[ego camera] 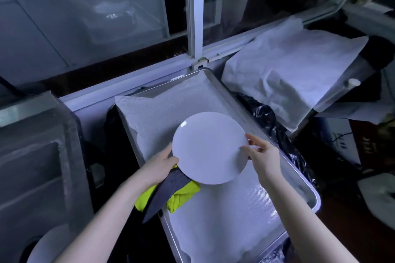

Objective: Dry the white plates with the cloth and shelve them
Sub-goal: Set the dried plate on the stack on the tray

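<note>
Head view.
- Left hand (159, 163), lower centre: thumb over the plate's left rim, fingers underneath, gripping it.
- Right hand (265, 156): fingers pinching the plate's right rim.
- Plate (210, 148): white, centre frame, held above the tray.
- Cloth (181, 194): yellow and grey, bunched below the left hand, overhanging the tray's left rim.
- Tray (314, 198): metal, white liner.

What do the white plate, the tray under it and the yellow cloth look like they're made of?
The plate looks like glazed ceramic, smooth glossy white with a highlight near its rim; melamine is possible. The tray looks like metal, with a dull silvery rim. The yellow cloth is soft textile, maybe microfibre: nubbly and crumpled.
</note>
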### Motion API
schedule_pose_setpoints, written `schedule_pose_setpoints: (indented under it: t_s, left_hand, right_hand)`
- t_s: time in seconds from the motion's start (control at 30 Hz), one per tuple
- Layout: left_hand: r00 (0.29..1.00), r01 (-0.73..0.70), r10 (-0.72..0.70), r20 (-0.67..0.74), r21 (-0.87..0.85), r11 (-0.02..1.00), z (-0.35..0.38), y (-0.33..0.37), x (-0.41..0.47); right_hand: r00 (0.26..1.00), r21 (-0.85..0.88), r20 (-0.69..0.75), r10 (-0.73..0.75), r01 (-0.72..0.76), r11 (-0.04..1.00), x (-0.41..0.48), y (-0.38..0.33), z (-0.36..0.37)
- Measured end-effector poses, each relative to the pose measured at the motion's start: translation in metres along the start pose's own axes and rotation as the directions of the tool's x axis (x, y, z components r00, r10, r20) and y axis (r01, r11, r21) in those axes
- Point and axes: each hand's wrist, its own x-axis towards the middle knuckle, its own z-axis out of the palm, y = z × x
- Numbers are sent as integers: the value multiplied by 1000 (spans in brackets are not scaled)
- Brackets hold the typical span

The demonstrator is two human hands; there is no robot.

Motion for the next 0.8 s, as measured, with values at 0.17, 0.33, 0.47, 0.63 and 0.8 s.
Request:
schedule_pose_setpoints:
  t_s: [0.17,0.33,0.47,0.63,0.8]
  left_hand:
    - [1000,28,-28,-4,6,1000,3,-1,14]
    - [996,91,-91,-15,40,995,8,-5,29]
    - [993,120,-120,-12,72,990,8,-6,34]
    - [992,124,-126,6,128,984,7,-8,31]
    - [993,117,-116,-28,40,992,3,-19,20]
  right_hand:
    - [1000,-12,-9,15,-16,1000,18,6,6]
    - [999,-36,-33,18,-19,999,28,12,7]
    - [999,-75,-45,-15,11,997,33,13,10]
    - [997,-146,-61,-57,47,988,32,22,14]
    - [989,-200,-120,-81,55,978,24,22,18]
